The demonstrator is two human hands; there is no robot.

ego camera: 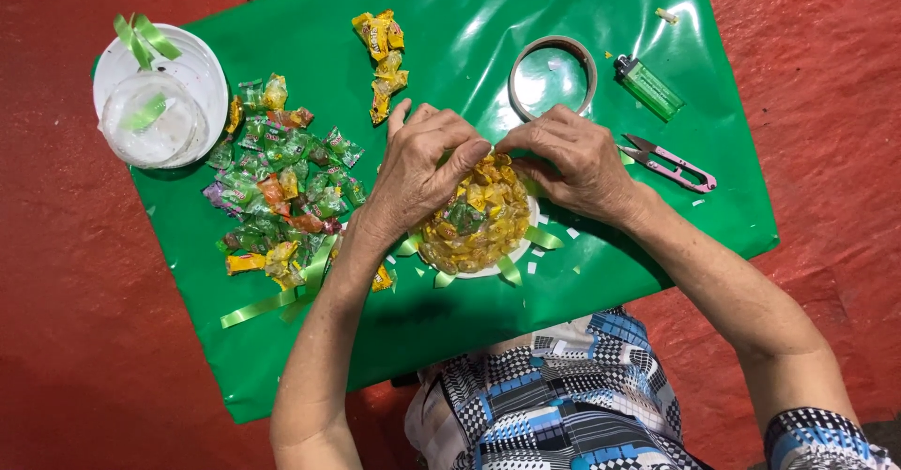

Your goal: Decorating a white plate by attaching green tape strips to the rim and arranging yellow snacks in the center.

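A mound of yellow-wrapped candies [479, 217] sits on a white disc with light green ribbon loops around its rim [511, 269], in the middle of a shiny green sheet [488, 20]. My left hand [418, 165] rests on the mound's left and far side, fingers curled over the top. My right hand [572, 160] presses on the far right side of the mound, fingertips meeting the left hand's near the top. Whether a single candy is pinched between the fingers is hidden.
Several loose green, orange and yellow wrapped candies [282, 179] lie to the left, more yellow ones [383, 57] at the back. A white plate with a clear cup and ribbon [160, 95], a tape roll [552, 76], a green lighter [649, 87], pink snips [671, 162], a ribbon strip [267, 303]; red floor around.
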